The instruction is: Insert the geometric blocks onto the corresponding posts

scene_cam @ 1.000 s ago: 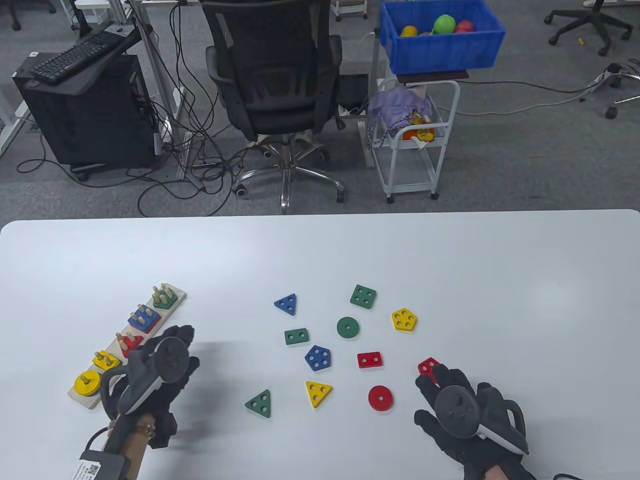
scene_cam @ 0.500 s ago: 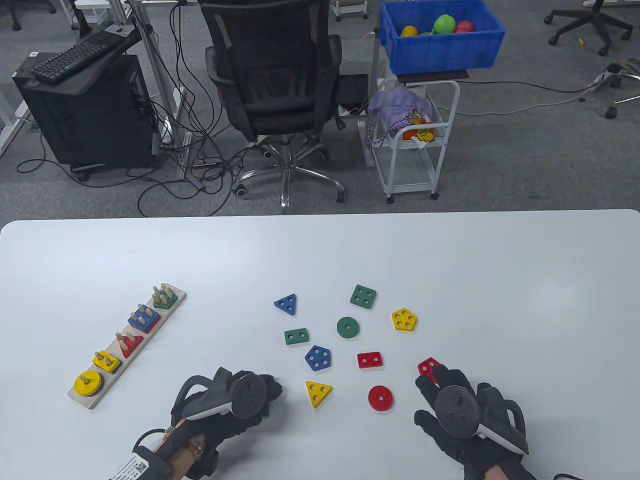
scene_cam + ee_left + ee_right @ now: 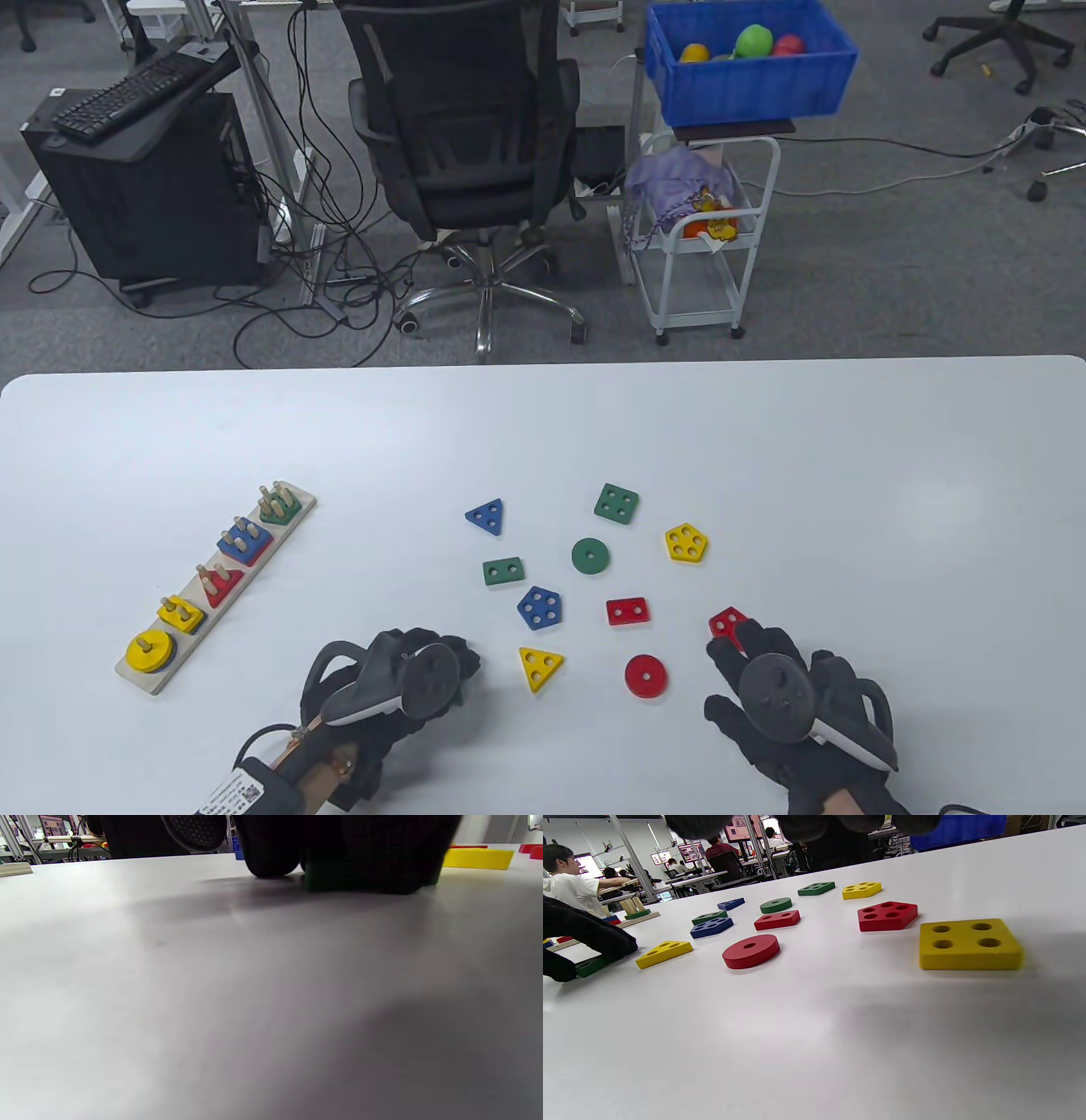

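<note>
My left hand (image 3: 450, 675) lies over the green triangle block, which is hidden in the table view. In the left wrist view its fingers (image 3: 271, 853) press on the green triangle (image 3: 322, 880), which lies on the table. The right wrist view also shows the triangle (image 3: 589, 965) under those fingers. The wooden peg board (image 3: 288, 519) at the left carries several blocks on its posts. My right hand (image 3: 731, 671) rests flat and open, its fingertips by the red pentagon (image 3: 725, 622). A yellow square (image 3: 969, 944) lies just in front of it.
Loose blocks lie between the hands: yellow triangle (image 3: 539, 666), red disc (image 3: 646, 676), red rectangle (image 3: 627, 610), blue pentagon (image 3: 539, 608), green rectangle (image 3: 503, 571), green disc (image 3: 590, 555), blue triangle (image 3: 486, 515), green square (image 3: 617, 503), yellow pentagon (image 3: 686, 542).
My left hand moved right from beside the peg board to the green triangle and settled over it. My right hand has not moved.
</note>
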